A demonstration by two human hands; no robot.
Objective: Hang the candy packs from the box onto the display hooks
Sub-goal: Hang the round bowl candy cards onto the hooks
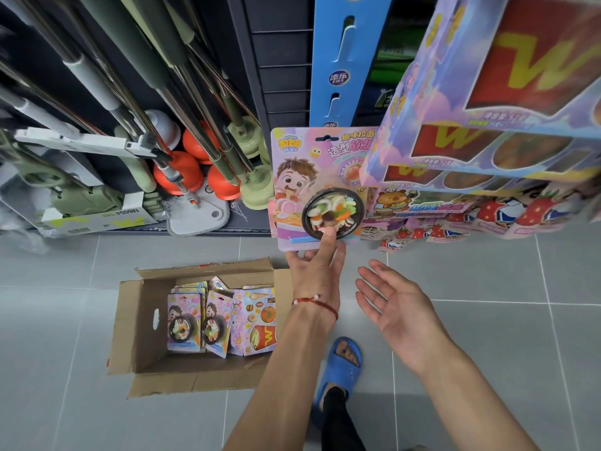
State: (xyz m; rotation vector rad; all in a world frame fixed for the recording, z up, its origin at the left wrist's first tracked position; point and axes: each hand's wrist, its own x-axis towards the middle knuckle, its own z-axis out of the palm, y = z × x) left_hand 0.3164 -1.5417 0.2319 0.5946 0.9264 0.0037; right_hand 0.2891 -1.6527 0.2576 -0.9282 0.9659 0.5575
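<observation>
Head view, looking down. The left hand point(313, 271), with a red cord bracelet point(317, 302) at the wrist, reaches up and forward. Its grip is closed on the bottom edge of one candy pack point(302, 177) — the thumb lies on the front against the black bowl blister, and the other fingers sit under the card's lower edge. We see this pack held upright, its hang slot at the top. It is below a blue strip point(344, 60) and just beside the hanging packs point(487, 141) on the right, whose nearest card overlaps its right edge. The right hand point(393, 304) is just right of the left wrist and apart from the pack. Its grip is fully open, palm turned up and fingers loosely straight, and it holds nothing. Below and left of the left hand, the cardboard box point(130, 320) stands on the grey tiled floor point(487, 353) with its flaps spread. Inside it we see more packs point(185, 320) standing on edge in rows — bowl cards at the left, cards with fries at the right. A foot in a blue slipper point(341, 362) stands between the two forearms. Mops point(195, 216) and orange plungers point(182, 170) fill the rack at upper left.
</observation>
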